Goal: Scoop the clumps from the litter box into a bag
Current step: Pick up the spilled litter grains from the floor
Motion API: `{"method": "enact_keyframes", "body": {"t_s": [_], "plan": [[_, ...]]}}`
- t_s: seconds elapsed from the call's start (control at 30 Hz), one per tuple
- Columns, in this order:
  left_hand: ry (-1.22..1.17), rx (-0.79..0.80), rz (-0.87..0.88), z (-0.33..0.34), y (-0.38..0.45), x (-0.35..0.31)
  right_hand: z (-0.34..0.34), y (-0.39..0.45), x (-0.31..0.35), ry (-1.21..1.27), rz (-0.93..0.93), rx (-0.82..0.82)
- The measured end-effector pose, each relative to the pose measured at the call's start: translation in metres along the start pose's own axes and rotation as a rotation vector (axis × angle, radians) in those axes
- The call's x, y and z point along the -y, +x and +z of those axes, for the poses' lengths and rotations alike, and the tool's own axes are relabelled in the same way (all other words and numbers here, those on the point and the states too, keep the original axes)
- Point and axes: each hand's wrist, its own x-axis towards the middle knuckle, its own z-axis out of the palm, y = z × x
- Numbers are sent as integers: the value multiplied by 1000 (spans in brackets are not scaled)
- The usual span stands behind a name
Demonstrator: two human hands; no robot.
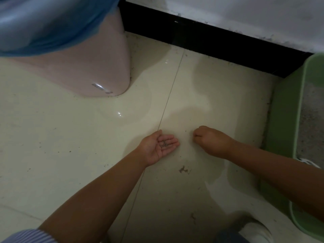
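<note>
Hands first: your left hand (pixel 158 146) lies palm up just above the floor, fingers straight and relaxed, with a small pile of dark grey litter grains (pixel 164 144) cupped in the palm. Your right hand (pixel 211 140) sits just beside it, knuckles up and fingers curled in, thumb and fingertips pinched together at the floor; whether a grain is caught between them is too small to tell. Both of your bare forearms reach in from the bottom edge, and one blue-and-white striped sleeve cuff (pixel 26 235) shows on the left. Under your hands runs the glossy cream tiled floor (pixel 70 137), crossed by one thin grout line and dotted with scattered dark specks and one larger smudge (pixel 184 170) near your right wrist. To your right, well apart from the left hand and partly behind your right forearm, stands the pale green plastic litter box (pixel 284 120), with grey litter (pixel 313 123) visible inside and something white (pixel 306 161) on its rim at your arm. At upper left stands one pink plastic bin (pixel 98 64) lined with a translucent blue bag (pixel 52 20) folded over its rim. One black skirting strip (pixel 210 39) runs below the white wall (pixel 245 13). One white shoe (pixel 257 230) shows at the bottom edge.
</note>
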Motion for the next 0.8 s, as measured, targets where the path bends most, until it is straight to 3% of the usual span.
{"method": "enact_keyframes", "body": {"t_s": [0.3,0.43,0.57,0.67,0.8], "plan": [[0,-7,-15,-1,2,0,-5,5,7,-202,-98,-126],[6,-4,-18,-1,0,-1,-10,5,16,-170,0,-12],[6,8,-13,2,-2,-1,-13,7,25,233,290,-2],[29,23,-13,1,-3,-4,-27,15,43,577,299,-217],[35,22,-32,-1,-4,-5,-29,14,28,640,389,-234]]}}
